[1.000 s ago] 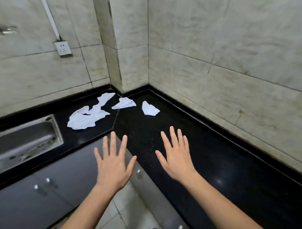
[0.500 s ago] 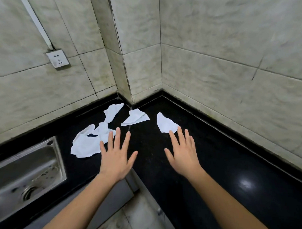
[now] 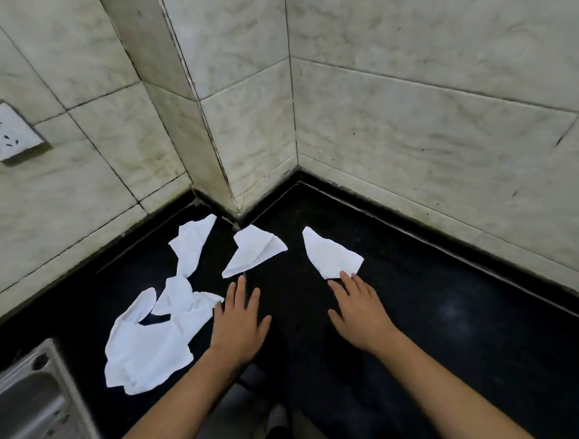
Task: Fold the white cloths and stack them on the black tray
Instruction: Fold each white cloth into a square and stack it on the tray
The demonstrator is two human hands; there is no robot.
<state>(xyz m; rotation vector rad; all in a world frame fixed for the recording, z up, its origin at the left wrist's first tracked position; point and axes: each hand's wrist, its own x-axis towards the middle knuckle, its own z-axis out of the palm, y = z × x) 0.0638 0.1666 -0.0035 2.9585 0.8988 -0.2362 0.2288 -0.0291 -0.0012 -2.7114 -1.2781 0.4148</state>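
Several white cloths lie crumpled on a black countertop [image 3: 449, 328] in a tiled corner. A large rumpled cloth [image 3: 148, 349] lies at the left, a long twisted one [image 3: 190, 245] behind it, a small one [image 3: 256, 250] in the middle and another small one [image 3: 332, 254] to the right. My left hand [image 3: 239, 323] hovers flat, fingers spread, just right of the large cloth. My right hand [image 3: 360, 308] is open too, its fingertips at the near edge of the right cloth. No black tray is in view.
A steel sink [image 3: 29, 405] sits at the lower left. A wall socket [image 3: 6, 130] is mounted on the left wall. Tiled walls close the counter at the back and right. The floor shows below between my arms.
Both hands have moved forward over the counter towards the cloths. The view has come closer to the corner.
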